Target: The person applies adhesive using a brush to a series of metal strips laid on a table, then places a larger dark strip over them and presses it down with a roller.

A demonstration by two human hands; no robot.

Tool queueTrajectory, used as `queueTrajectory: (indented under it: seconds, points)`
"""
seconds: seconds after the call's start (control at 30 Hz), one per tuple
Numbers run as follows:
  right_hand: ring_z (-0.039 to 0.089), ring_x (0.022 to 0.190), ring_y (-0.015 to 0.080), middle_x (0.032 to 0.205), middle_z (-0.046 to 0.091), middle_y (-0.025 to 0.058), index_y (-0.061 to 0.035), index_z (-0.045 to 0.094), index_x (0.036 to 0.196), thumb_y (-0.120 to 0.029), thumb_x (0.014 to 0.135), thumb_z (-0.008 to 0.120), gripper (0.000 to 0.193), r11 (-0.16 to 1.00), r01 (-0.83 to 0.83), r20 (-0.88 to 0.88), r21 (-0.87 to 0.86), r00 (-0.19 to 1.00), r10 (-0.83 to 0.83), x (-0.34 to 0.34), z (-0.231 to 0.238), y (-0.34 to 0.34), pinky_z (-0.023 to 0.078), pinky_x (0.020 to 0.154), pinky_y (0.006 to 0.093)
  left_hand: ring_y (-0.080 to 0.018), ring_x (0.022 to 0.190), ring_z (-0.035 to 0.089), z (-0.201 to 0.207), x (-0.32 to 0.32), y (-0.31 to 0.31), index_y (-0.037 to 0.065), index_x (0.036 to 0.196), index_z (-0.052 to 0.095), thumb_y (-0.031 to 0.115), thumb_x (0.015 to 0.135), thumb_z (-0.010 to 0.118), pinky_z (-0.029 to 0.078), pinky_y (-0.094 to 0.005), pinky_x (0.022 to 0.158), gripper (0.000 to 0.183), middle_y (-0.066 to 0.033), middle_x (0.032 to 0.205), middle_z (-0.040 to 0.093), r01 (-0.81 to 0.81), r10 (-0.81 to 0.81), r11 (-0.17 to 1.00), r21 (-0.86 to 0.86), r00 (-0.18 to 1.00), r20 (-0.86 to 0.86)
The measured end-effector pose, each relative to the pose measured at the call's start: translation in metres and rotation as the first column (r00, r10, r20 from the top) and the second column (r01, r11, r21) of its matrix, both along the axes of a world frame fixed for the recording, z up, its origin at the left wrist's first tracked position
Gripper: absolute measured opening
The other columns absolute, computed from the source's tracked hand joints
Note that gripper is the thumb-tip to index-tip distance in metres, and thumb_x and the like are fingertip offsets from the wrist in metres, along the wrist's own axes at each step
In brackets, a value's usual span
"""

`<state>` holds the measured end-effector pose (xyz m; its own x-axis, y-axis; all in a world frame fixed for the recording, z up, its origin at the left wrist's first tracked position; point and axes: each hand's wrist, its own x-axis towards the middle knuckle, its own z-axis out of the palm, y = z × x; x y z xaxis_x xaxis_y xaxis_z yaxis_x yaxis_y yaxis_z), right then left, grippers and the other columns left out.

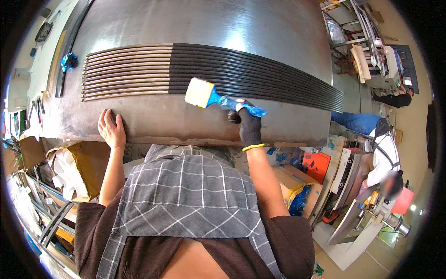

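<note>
A wide paintbrush [200, 92] with pale bristles and a blue-wrapped handle is in my right hand [250, 124]. That hand wears a dark glove, with a yellow band at the wrist, and its fingers are closed round the handle. Below and left of the rods, my bare left hand [112, 130] lies flat on the metal tabletop [153, 114], fingers stretched out. Several long thin rods [125, 69] lie side by side across the table; their left part is pale brown, and the rest looks black [241, 72]. The bristles are close to the rods' near edge; whether they touch I cannot tell.
A crumpled blue wrapped bundle [68, 61] sits at the table's left edge. Under the near edge stand cardboard boxes [81, 169]. At right, a person in a white top [383, 149] leans over a machine, another person [400, 98] is farther off, and shelving [360, 37] stands behind.
</note>
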<state>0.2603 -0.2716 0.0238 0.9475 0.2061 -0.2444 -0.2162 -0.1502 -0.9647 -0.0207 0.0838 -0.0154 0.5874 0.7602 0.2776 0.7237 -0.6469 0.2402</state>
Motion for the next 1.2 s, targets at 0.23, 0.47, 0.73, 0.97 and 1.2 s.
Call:
queueTrajectory:
  seconds: [0.23, 0.47, 0.73, 0.97, 1.2]
  points:
    - [0.058, 0.065, 0.0106, 0.071, 0.058, 0.0021, -0.0038, 0.062, 0.090, -0.024, 0.094, 0.058, 0.021, 0.823, 0.456, -0.159, 0.338, 0.890, -0.428, 0.095, 0.009, -0.024, 0.049, 0.059, 0.0221, -0.0315, 0.126, 0.042, 0.003, 0.005, 0.001, 0.008, 0.126, 0.054, 0.031, 0.091, 0.060, 0.031, -0.0440, 0.107, 0.042, -0.0118, 0.136, 0.049, 0.000, 0.000, 1.000, -0.010, 1.000, 0.020]
    - [0.057, 0.064, 0.0120, 0.075, 0.059, 0.0020, -0.0057, 0.063, 0.096, -0.016, 0.091, 0.059, 0.012, 0.991, -0.033, -0.168, 0.133, 0.984, 0.055, 0.027, 0.030, 0.052, 0.046, 0.064, 0.0246, -0.0309, 0.127, 0.042, 0.003, 0.001, 0.001, 0.008, 0.125, 0.055, 0.028, 0.089, 0.062, 0.031, -0.0445, 0.108, 0.042, -0.0119, 0.136, 0.049, -0.023, 0.023, 1.000, -0.017, 0.999, 0.032]
    - [0.056, 0.063, 0.0097, 0.073, 0.060, 0.0022, -0.0058, 0.065, 0.098, -0.021, 0.092, 0.058, 0.017, 0.957, -0.276, 0.064, -0.086, 0.957, 0.281, 0.037, 0.009, 0.062, 0.045, 0.062, 0.0233, -0.0309, 0.128, 0.042, 0.004, 0.003, 0.001, 0.008, 0.125, 0.055, 0.027, 0.089, 0.063, 0.030, -0.0445, 0.108, 0.041, -0.0120, 0.135, 0.050, -0.018, 0.020, 0.999, -0.036, 0.998, 0.054]
    - [0.057, 0.057, 0.0119, 0.069, 0.060, 0.0032, -0.0047, 0.062, 0.101, -0.016, 0.090, 0.059, 0.016, 0.970, 0.031, -0.146, 0.242, 0.989, 0.005, 0.094, 0.009, 0.072, 0.048, 0.053, 0.0243, -0.0309, 0.127, 0.042, 0.005, 0.004, 0.003, 0.009, 0.125, 0.055, 0.027, 0.087, 0.064, 0.031, -0.0447, 0.107, 0.042, -0.0109, 0.135, 0.049, -0.014, 0.017, 0.999, -0.044, 0.997, 0.081]
    - [0.058, 0.059, 0.0121, 0.069, 0.061, 0.0038, -0.0033, 0.064, 0.094, -0.018, 0.091, 0.060, 0.015, 0.972, 0.024, -0.136, 0.235, 0.991, 0.008, 0.088, 0.020, 0.100, 0.049, 0.057, 0.0241, -0.0311, 0.127, 0.042, 0.009, 0.002, 0.002, 0.009, 0.124, 0.055, 0.027, 0.087, 0.065, 0.031, -0.0452, 0.107, 0.043, -0.0108, 0.135, 0.049, -0.025, 0.029, 0.998, -0.060, 0.997, 0.071]
